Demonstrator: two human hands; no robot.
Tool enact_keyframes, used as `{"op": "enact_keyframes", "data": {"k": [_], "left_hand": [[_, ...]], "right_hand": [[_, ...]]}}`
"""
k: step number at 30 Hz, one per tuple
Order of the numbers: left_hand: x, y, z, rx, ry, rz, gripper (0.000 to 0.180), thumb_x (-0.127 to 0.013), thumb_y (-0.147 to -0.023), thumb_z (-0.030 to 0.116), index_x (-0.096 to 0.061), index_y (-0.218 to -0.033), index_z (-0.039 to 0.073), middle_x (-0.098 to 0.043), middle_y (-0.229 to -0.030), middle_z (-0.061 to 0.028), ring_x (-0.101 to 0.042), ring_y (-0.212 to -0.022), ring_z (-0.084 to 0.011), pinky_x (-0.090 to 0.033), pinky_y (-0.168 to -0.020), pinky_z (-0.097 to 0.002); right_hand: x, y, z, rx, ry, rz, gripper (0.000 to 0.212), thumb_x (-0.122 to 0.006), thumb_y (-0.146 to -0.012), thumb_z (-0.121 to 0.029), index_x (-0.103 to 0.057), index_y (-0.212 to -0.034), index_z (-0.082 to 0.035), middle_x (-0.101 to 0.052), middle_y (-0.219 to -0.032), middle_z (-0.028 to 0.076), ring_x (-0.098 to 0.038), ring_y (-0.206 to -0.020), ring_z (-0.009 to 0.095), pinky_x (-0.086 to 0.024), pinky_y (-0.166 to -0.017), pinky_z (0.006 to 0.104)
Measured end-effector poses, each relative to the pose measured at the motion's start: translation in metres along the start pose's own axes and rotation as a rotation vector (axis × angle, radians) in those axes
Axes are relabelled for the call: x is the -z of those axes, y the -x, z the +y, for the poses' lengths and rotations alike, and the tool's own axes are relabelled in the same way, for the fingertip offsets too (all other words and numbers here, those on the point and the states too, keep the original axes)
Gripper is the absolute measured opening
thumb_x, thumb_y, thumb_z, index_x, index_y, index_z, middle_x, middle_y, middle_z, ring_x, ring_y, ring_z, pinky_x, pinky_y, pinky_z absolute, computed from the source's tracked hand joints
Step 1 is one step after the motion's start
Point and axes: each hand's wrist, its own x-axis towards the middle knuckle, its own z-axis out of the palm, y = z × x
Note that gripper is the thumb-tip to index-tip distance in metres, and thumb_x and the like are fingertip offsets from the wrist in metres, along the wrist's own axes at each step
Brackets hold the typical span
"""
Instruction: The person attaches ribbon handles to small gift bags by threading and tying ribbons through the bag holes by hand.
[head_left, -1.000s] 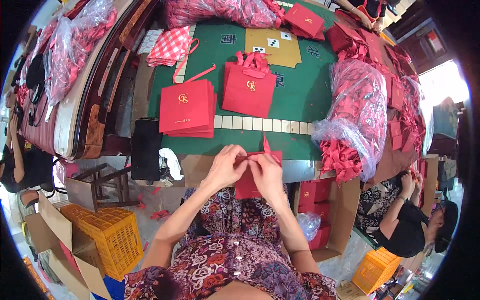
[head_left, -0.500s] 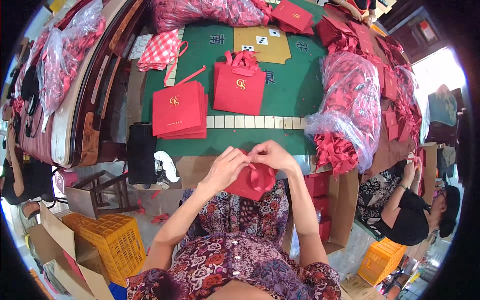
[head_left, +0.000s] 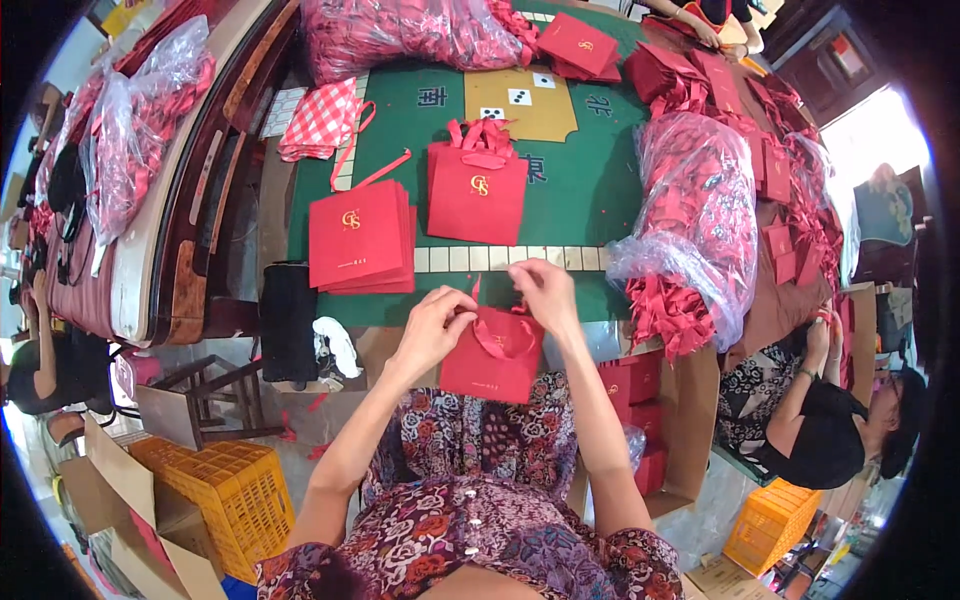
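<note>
A small red paper bag (head_left: 490, 366) with a gold print hangs upright over my lap, just before the table edge. Its red ribbon handle (head_left: 505, 347) loops down over the front. My left hand (head_left: 436, 326) is closed at the bag's upper left corner, pinching the ribbon, whose loose end sticks up past the fingertips. Above the upper right corner is my right hand (head_left: 548, 296), fingers curled and closed; a dark bit of ribbon shows under it, but what the fingertips hold is too small to tell. Finished-looking red bags (head_left: 476, 205) with ribbon handles lie ahead on the table.
A stack of flat red bags (head_left: 360, 240) lies on the green table (head_left: 590, 210), with a checked red-white cloth (head_left: 318, 122) behind. A plastic sack of red ribbons (head_left: 695, 215) stands right. Below are cardboard boxes and orange crates (head_left: 235, 495). Another person (head_left: 810, 430) sits at right.
My hands have moved apart, the right one up and to the right. The bag now hangs flatter and shows more of its front, and a ribbon end stands up by my left hand.
</note>
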Motion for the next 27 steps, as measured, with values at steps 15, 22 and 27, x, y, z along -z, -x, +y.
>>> {"op": "enact_keyframes", "data": {"k": [15, 22, 27], "left_hand": [[-0.037, -0.032, -0.023, 0.117, -0.4, 0.159, 0.014, -0.075, -0.077, 0.016, -0.064, -0.079, 0.006, -0.066, -0.074, -0.0114, -0.061, -0.077, -0.0321, -0.047, -0.073, -0.0434], [-0.038, -0.033, -0.009, 0.285, 0.289, 0.041, 0.015, -0.074, -0.084, 0.015, -0.069, -0.087, 0.002, -0.072, -0.078, -0.0097, -0.067, -0.07, -0.0168, -0.052, -0.069, -0.0321], [-0.037, -0.03, 0.002, 0.26, 0.307, -0.002, 0.009, -0.069, -0.091, 0.009, -0.068, -0.091, 0.0, -0.07, -0.081, -0.0028, -0.063, -0.073, -0.0073, -0.051, -0.066, -0.0242]], "right_hand": [[-0.003, 0.014, -0.006, 0.099, 0.446, 0.019, 0.018, -0.072, -0.087, -0.016, -0.062, -0.084, -0.002, -0.067, -0.074, 0.013, -0.066, -0.067, 0.029, -0.051, -0.063, 0.0405], [0.002, 0.022, 0.0, -0.079, -0.202, -0.219, 0.018, -0.063, -0.096, -0.008, -0.065, -0.109, 0.004, -0.068, -0.093, 0.005, -0.062, -0.085, 0.009, -0.051, -0.077, 0.0251], [0.011, 0.025, -0.003, -0.129, -0.36, -0.265, 0.017, -0.063, -0.097, -0.009, -0.067, -0.109, 0.003, -0.069, -0.093, 0.003, -0.062, -0.083, 0.008, -0.05, -0.076, 0.024]]}}
